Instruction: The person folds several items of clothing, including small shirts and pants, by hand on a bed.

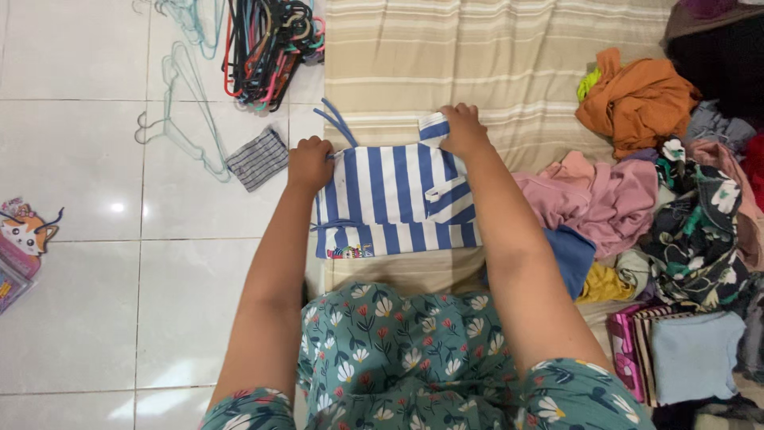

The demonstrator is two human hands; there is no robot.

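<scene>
A person kneeling at the edge of a striped beige mat [493,56] presses both hands onto a folded blue-and-white striped garment [390,199] that lies flat just ahead of their knees. The left hand [309,163] is closed in a fist over the garment's corner at about 10 o'clock; the right hand [463,131] lies curled, fingers down, pinning a turned-over flap at about 1 o'clock — both are touching the cloth, the right reaching slightly farther. The garment's long axis runs left to right, 9 to 3 o'clock, its stripes pointing away toward 12, and two thin blue ties [338,121] stick out at its upper left. A heap of unfolded clothes [637,183] spreads at 3 o'clock, a bundle of hangers [267,48] rests on the white tiled floor [79,143] at 11 o'clock, and a small folded grey cloth [256,158] lies just beside the left hand.
</scene>
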